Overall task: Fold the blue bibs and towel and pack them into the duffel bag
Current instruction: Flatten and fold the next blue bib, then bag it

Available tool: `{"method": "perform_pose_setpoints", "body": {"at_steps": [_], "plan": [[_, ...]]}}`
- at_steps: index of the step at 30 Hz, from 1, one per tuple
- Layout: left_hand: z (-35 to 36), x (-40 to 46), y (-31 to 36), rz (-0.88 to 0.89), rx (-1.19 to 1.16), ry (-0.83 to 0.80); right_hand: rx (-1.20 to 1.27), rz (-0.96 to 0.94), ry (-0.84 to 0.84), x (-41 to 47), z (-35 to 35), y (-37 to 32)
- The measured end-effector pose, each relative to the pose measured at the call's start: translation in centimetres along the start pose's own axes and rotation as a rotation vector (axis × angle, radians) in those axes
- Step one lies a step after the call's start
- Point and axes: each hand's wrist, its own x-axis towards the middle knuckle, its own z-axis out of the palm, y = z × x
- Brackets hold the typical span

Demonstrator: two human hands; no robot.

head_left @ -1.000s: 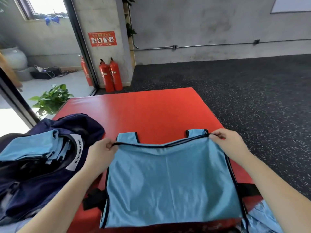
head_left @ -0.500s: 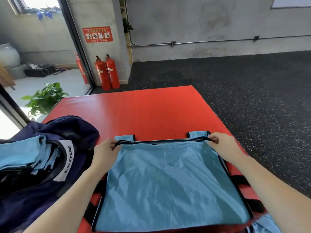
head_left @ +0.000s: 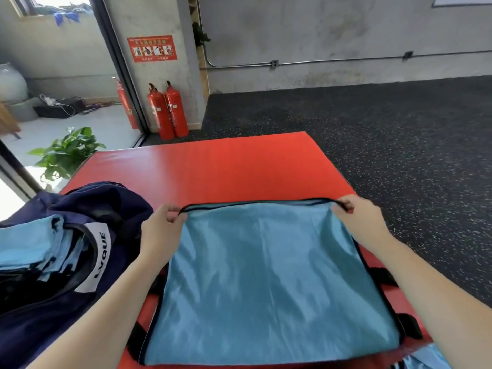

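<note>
A light blue bib [head_left: 266, 283] with black trim lies spread on the red mat [head_left: 221, 166] in front of me, folded over on itself. My left hand [head_left: 162, 230] pinches its far left corner and my right hand [head_left: 356, 222] pinches its far right corner, both on the black edge. The bib's shoulder straps are hidden under the folded layer. To the left sits the open navy duffel bag [head_left: 40, 315] with a white label; folded blue cloth [head_left: 32, 243] lies in its opening.
More blue fabric [head_left: 423, 360] shows at the bottom right, off the mat. Black straps stick out from under the bib at both sides. Dark speckled floor surrounds the mat. Red fire extinguishers [head_left: 167, 113] and a potted plant [head_left: 66, 153] stand beyond it.
Both hands have carried the bib's black edge a little farther from me, so the two strap ends that showed beyond it are now covered.
</note>
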Motion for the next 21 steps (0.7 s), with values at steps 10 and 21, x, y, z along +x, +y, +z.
{"method": "perform_pose_setpoints", "body": {"at_steps": [10, 21], "plan": [[0.8, -0.1, -1.4, 0.007, 0.013, 0.018, 0.087, -0.023, 0.018, 0.1, 0.8, 1.6], [1.7, 1.0, -2.5, 0.082, 0.300, -0.050, -0.273, -0.070, 0.001, 0.7, 2.5, 0.9]]}}
